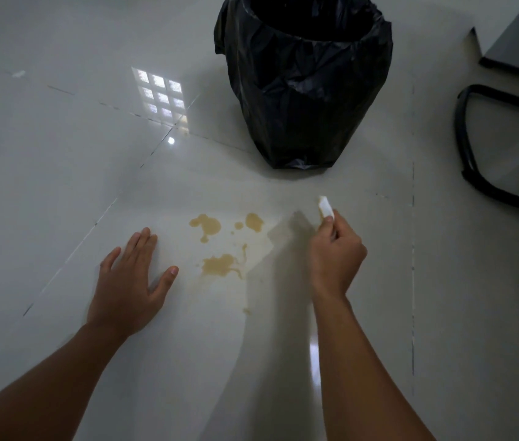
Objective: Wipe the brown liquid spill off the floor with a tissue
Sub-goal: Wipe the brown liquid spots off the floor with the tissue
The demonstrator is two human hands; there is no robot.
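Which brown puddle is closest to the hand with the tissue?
The small top-right puddle, just left of the right hand holding the tissue. The others lie farther left or lower.

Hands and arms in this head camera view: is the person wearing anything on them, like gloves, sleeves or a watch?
Nothing is worn. The left hand and right hand have no gloves or rings, and both forearms show no sleeves, watch or bracelet.

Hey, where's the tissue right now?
In the head view, the tissue is pinched in the right hand, right of the brown spill and below the black-lined bin.
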